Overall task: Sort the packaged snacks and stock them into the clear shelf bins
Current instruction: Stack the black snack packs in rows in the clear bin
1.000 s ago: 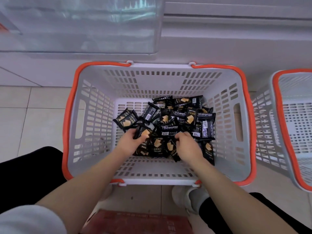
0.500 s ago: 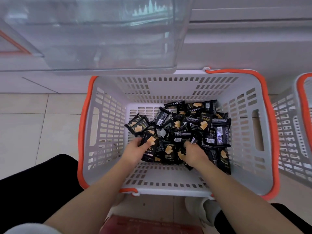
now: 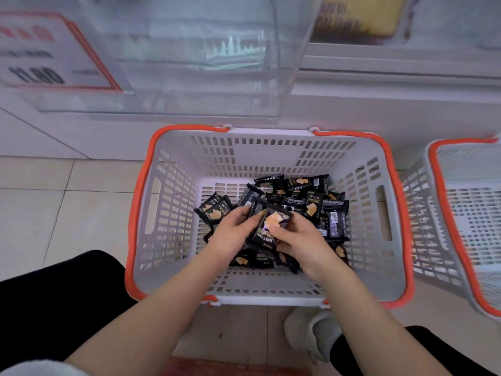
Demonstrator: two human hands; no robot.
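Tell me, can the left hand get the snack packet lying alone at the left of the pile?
Probably yes. That snack packet lies uncovered just beside the left hand, but the hand already grips a bunch of packets, so its fingers are busy.

"DRYCAKE" shows on the black snack packets (image 3: 314,204); the blurred price sign (image 3: 35,50) perhaps reads "11.80".

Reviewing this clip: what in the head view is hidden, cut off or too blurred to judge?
- How many packets the left hand and right hand hold: the bunch of packets overlaps, fingers cover it.
- Packets low in the basket: hidden by the hands and forearms.
- Second basket: cut by the right edge.
- Price sign: blurred, cut by the left edge.
- Clear bin contents: glare and blur.
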